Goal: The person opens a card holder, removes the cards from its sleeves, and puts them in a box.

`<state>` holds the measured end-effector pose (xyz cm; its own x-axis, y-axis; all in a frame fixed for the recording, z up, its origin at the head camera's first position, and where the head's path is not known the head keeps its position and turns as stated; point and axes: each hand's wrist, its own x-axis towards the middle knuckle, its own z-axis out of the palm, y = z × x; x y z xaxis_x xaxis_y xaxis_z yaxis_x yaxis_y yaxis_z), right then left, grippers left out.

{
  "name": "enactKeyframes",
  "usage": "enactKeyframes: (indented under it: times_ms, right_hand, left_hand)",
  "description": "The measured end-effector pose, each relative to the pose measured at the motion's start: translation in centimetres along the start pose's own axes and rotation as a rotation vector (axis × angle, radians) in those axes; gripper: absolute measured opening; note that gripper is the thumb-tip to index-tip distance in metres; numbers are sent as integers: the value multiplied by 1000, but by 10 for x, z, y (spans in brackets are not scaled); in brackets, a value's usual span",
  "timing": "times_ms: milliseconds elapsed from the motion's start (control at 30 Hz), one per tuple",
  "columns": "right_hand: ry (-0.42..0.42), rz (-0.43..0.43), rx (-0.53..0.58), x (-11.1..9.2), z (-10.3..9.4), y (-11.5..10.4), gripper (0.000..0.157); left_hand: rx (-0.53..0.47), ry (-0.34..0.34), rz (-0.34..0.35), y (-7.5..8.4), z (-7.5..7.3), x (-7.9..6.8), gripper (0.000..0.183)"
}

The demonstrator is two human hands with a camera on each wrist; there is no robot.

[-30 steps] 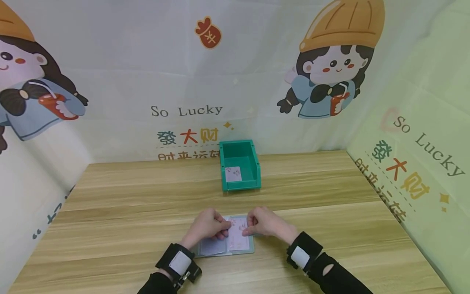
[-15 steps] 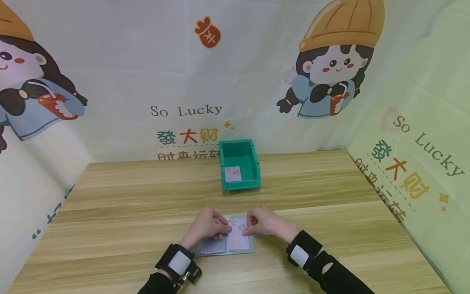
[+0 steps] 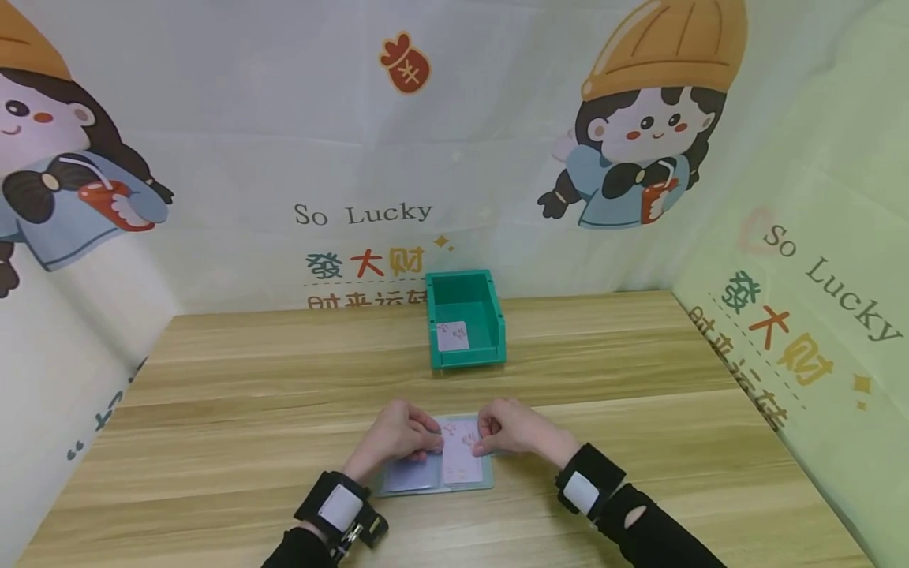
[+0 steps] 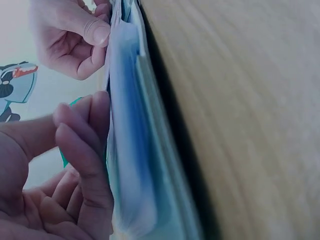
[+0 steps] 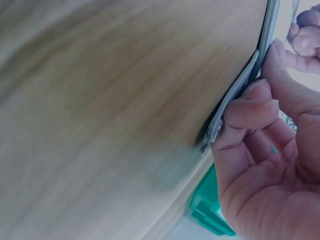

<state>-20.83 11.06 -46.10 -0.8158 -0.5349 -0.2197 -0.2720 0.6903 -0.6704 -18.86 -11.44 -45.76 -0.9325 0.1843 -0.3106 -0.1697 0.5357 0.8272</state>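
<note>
A small pale-blue card album lies open on the table in front of me. Its left page is a clear sleeve; on the right page is a pinkish card with a floral print. My left hand has its fingers curled at the inner edge of the right page, with thumb and forefinger close together there. At the page's outer edge, my right hand pinches the album, thumb on top. In the right wrist view, the right fingers bend against the raised edge. Whether the card is fully inside a sleeve is hidden.
A green open-front bin stands at the back of the wooden table, holding another printed card. A white printed cloth hangs behind, and a greenish cloth wall closes the right side.
My left hand has shifted slightly left, off the card's upper left part, so more of the card shows. The right hand stays at the outer edge. The camera view moved a little.
</note>
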Motion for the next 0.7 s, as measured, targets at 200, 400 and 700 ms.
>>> enactKeyframes:
  times_ms: [200,400,700]
  right_hand:
    - [1,2,-3,-2,0,2,30]
    - [1,-1,-3,-1,0,1,31]
    - [-44,15,11,-1,-4,0,29]
  left_hand:
    - [7,-38,35,1,2,0,13]
    - [42,-72,22,-1,3,0,23]
    - [76,-96,18,3,3,-3,33]
